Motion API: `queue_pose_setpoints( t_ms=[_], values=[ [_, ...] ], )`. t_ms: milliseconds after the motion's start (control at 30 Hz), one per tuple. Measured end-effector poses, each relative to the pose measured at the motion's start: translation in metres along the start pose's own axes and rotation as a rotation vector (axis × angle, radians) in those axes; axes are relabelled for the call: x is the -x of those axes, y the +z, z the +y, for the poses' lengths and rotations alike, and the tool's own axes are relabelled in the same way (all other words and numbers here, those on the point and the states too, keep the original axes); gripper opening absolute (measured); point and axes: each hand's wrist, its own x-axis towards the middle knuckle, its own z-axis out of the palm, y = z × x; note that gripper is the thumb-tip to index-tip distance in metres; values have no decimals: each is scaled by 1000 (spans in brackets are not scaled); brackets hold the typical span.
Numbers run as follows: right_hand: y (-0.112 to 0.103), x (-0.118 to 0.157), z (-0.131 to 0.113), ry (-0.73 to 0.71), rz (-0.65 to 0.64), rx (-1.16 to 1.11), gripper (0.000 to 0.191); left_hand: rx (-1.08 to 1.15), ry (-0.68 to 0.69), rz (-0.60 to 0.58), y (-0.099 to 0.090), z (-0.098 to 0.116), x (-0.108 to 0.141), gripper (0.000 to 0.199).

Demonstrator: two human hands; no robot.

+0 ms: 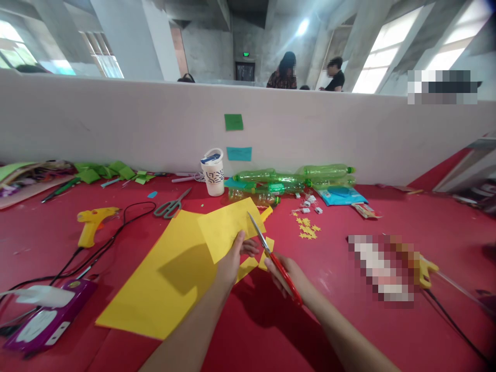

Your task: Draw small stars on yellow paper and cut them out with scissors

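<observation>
My left hand (234, 253) pinches a piece of yellow paper (222, 227) by its lower edge, thumb on top. In my right hand (289, 276) is a pair of red-handled scissors (281, 268), blades pointing up and left against the right part of that piece. I cannot make out whether the blades are parted. Under the held piece lies a large yellow sheet (155, 294) on the table. Small yellow offcuts (248, 268) rest just below my hands. Several small yellow stars (307, 229) lie in a pile to the right.
Grey scissors (168, 207), a yellow glue gun (91, 225) with its cord and a purple power strip (73, 305) are at left. Green plastic bottles (325, 173) and a white cup (214, 175) stand near the partition (155, 124). Another yellow glue gun (426, 271) lies at right.
</observation>
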Motion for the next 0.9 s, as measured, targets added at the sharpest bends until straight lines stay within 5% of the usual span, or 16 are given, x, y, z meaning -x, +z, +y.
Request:
queue_pose_setpoints(
  t_ms=[900],
  values=[
    [-5,2,-5,-20,14,-66,44,-71,-67,-71,5,0,6,50]
  ],
)
